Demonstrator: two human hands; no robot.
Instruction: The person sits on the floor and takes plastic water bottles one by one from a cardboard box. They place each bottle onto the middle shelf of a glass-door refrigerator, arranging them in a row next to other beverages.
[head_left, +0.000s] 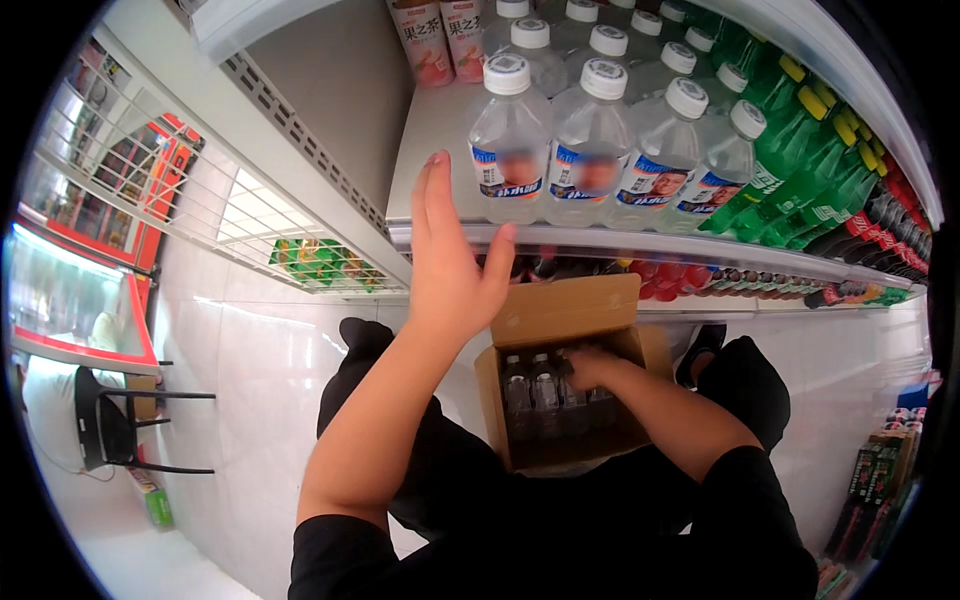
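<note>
My left hand (456, 277) is raised at the front edge of the shelf (442, 135), empty, its thumb apart from its fingers. Just beyond it stands a front row of clear plastic drink bottles (510, 142) with white caps and blue-and-orange labels. Lower down, an opened cardboard box (566, 311) sits on the floor between my knees. Inside are several clear bottles (546, 390), upright. My right hand (592, 366) reaches into the box over the bottle tops; it is blurred, and its grip cannot be made out.
Green soda bottles (795, 176) and cola bottles (874, 232) fill the shelf's right side. Pink tea cartons (431, 45) stand at its back left. A wire rack (225, 210) borders the left. Farther off are a black chair (97, 420) and a red-framed drinks cooler (82, 300).
</note>
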